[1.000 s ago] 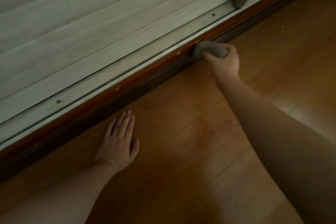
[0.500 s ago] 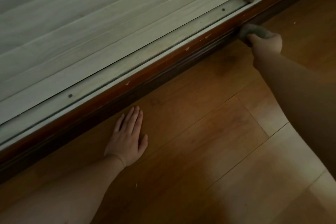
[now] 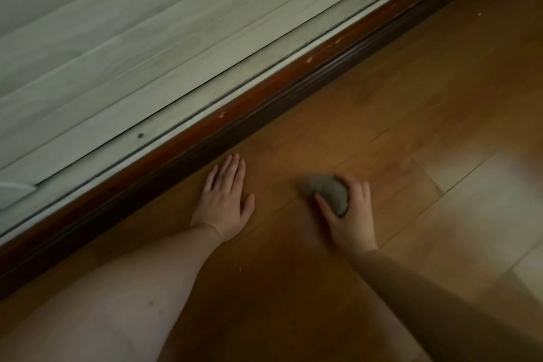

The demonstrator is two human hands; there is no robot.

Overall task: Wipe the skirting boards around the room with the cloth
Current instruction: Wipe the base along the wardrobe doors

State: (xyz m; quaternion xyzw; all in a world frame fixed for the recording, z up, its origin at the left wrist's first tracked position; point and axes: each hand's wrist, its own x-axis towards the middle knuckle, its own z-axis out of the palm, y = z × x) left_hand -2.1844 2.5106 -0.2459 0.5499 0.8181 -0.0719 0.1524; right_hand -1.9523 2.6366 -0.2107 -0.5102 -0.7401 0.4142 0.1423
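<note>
Your right hand had its fingers curled round the balled-up grey cloth, thumb under it, on the brown wooden floor, well off the dark reddish skirting board. Your left hand lay flat, fingers straight, nearer the board.

Left hand flat on floor, palm down, fingers straight and close together, thumb splayed to side; bare forearm runs back toward lower left. Right hand beside it, knuckles up, fingers and thumb curled round balled grey cloth, which bulges out ahead of grip; forearm extends to lower right.
</note>
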